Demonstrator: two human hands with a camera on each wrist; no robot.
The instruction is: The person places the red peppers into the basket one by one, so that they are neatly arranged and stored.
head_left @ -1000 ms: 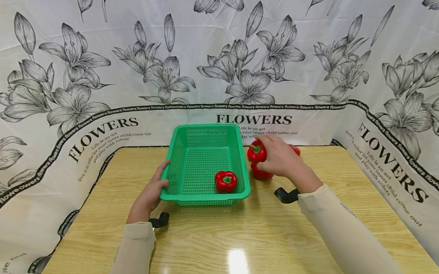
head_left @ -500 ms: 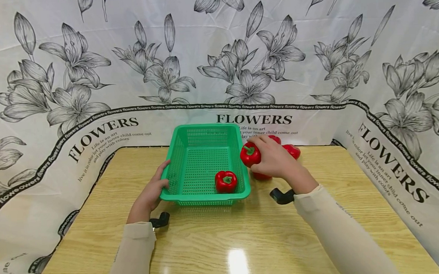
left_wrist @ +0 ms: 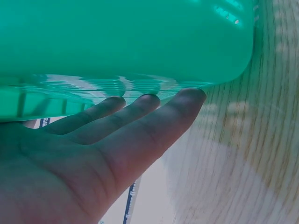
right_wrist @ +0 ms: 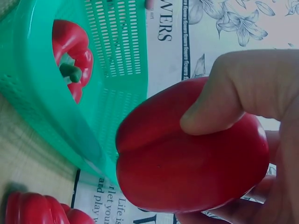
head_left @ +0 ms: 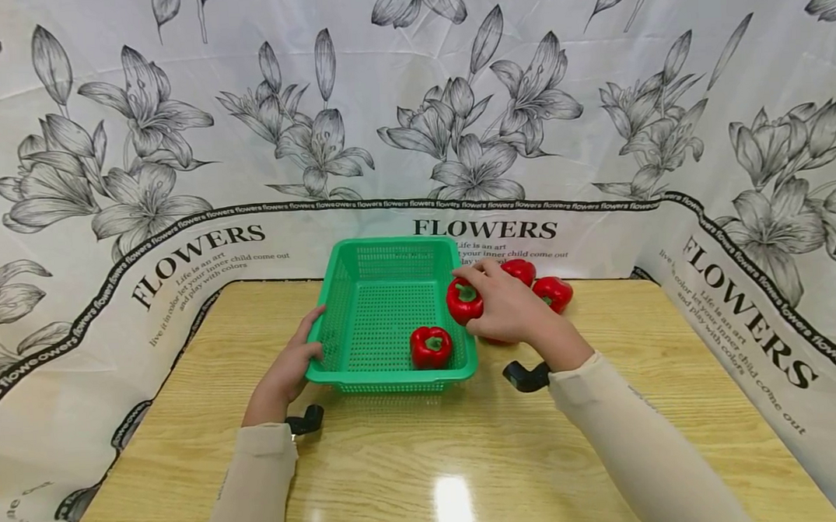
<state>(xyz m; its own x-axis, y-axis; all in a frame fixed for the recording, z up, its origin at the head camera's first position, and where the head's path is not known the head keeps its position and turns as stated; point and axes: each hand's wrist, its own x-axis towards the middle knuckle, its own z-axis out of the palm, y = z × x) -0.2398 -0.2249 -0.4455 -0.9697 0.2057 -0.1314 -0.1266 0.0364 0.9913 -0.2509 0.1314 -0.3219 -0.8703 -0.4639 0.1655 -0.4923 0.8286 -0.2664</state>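
Note:
My right hand point(head_left: 509, 307) grips a red bell pepper point(head_left: 463, 302) by its sides, raised at the right rim of the green basket point(head_left: 395, 376). In the right wrist view the thumb point(right_wrist: 212, 109) presses on the held pepper, with other fingers partly hidden behind it. Inside the basket, near its front right corner, lies another red bell pepper point(head_left: 431, 348), green stem showing. My left hand point(head_left: 287, 369) holds the basket's left side, its thumb over the rim. The left wrist view shows the fingers point(left_wrist: 145, 123) stretched along the basket's outer wall.
Behind my right hand two red bell peppers, one farther back point(head_left: 520, 270) and one to the right point(head_left: 554, 292), rest on the wooden table point(head_left: 399, 464). Another point(right_wrist: 44, 210) is largely covered by that hand in the head view. A flower-printed cloth point(head_left: 553, 154) borders the table.
My right hand has carried the held pepper leftward, away from the other peppers, to the basket's right rim. The peppers behind it have come into view. My left hand stays in place.

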